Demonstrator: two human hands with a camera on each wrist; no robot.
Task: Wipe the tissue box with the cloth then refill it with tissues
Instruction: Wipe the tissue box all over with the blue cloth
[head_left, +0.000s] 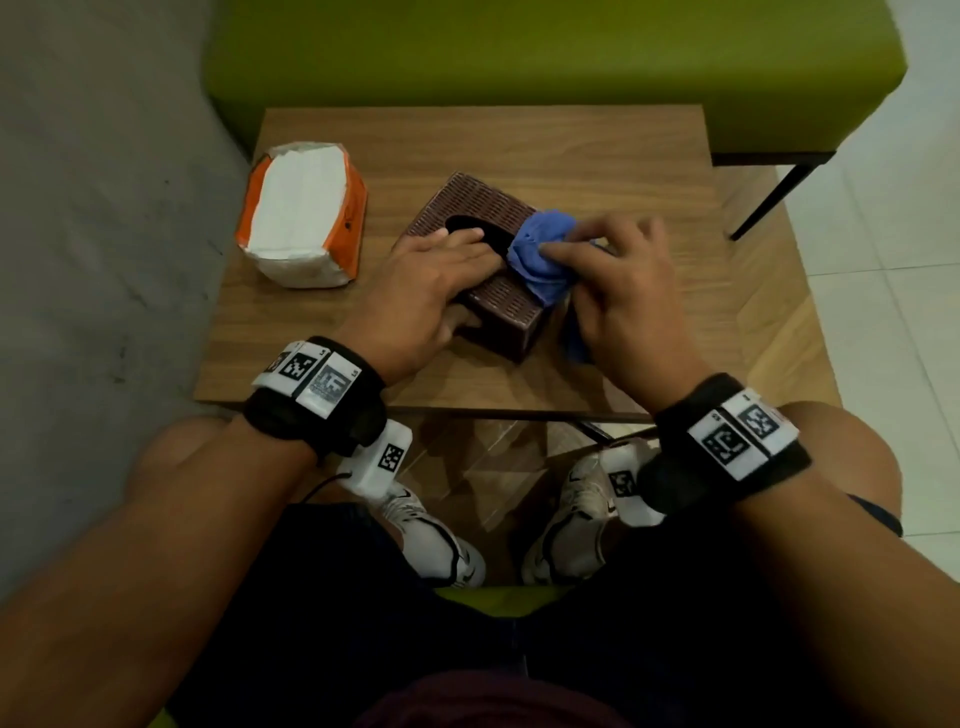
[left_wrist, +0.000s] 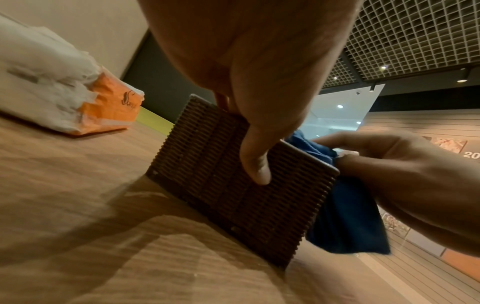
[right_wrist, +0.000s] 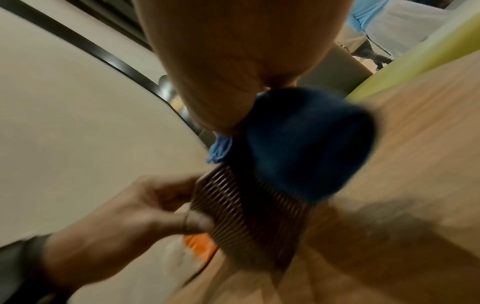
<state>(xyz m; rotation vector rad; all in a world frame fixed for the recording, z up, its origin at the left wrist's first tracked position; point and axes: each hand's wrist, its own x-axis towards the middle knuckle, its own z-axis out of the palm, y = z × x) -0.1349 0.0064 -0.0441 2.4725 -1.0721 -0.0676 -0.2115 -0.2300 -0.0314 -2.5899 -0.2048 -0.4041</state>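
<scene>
A brown woven tissue box (head_left: 485, 208) with a dark oval slot stands in the middle of the wooden table (head_left: 597, 150). My left hand (head_left: 431, 275) grips it, fingers over the top and thumb on the near side (left_wrist: 255, 166). My right hand (head_left: 613, 270) holds a bunched blue cloth (head_left: 545, 249) against the box's right top edge; the cloth (left_wrist: 345, 216) hangs down the right side. An orange and white tissue pack (head_left: 301, 215), torn open on top, lies at the table's left. In the right wrist view the cloth (right_wrist: 306, 144) covers the box (right_wrist: 249, 218).
A green bench (head_left: 519, 57) with a black leg (head_left: 763, 202) stands behind the table. A grey wall is at the left, white floor tiles at the right. My knees and white shoes (head_left: 426, 530) are under the table's near edge.
</scene>
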